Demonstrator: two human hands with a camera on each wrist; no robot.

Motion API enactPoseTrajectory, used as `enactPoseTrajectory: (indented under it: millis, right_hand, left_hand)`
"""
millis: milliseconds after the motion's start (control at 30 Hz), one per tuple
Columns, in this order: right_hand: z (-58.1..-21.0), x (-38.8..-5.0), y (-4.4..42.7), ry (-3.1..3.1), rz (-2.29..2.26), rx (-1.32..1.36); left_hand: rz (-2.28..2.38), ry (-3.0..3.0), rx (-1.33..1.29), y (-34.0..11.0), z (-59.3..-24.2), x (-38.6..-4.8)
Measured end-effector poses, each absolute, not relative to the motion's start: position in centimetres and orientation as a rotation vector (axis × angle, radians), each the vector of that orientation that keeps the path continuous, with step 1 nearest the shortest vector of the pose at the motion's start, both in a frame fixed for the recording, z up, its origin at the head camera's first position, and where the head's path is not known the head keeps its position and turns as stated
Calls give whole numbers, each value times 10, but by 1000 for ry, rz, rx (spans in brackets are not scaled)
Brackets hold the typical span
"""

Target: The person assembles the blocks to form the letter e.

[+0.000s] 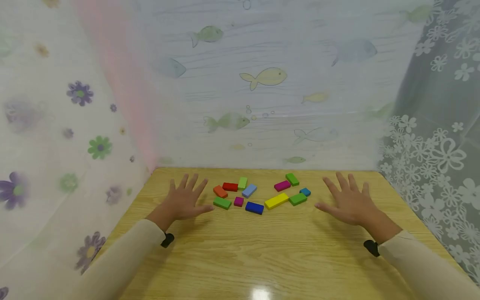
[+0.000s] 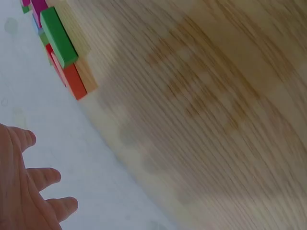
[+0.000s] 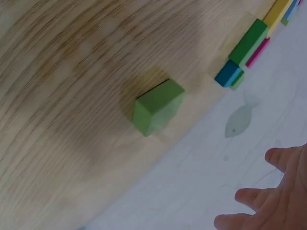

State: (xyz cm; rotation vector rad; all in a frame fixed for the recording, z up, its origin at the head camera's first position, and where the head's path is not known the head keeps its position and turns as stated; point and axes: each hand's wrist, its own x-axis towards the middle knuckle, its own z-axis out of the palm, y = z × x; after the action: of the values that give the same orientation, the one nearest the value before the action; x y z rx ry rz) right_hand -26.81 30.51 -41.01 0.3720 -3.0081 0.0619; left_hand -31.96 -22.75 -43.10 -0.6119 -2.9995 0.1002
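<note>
My left hand (image 1: 183, 202) hovers over the table's left side with fingers spread, holding nothing. Nearest to it are a green block (image 1: 222, 203) and an orange block (image 1: 220, 191). Across the table, my right hand (image 1: 352, 204) is likewise spread and holds nothing; a small blue block (image 1: 305, 192) and a green block (image 1: 298, 199) lie to its left. Between the hands are a red block (image 1: 230, 186), a dark blue block (image 1: 254, 208), a yellow block (image 1: 276, 201) and a magenta block (image 1: 282, 185). The right wrist view shows a separate light green block (image 3: 158, 108), not visible in the head view.
The blocks lie on a wood-grain table (image 1: 247, 258). A fish-printed curtain (image 1: 262, 137) hangs behind its far edge. Flower-printed sheets flank it: a white one (image 1: 56, 166) at left, a sheer one (image 1: 431, 166) at right. Each wrist wears a black strap.
</note>
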Motion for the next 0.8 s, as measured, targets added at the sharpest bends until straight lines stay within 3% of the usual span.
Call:
enactPoseTrajectory:
  millis: [800]
  right_hand:
    - [-422, -299, 241, -3013, 196, 625]
  left_hand:
    - [-49, -2997, -938, -153, -446, -334]
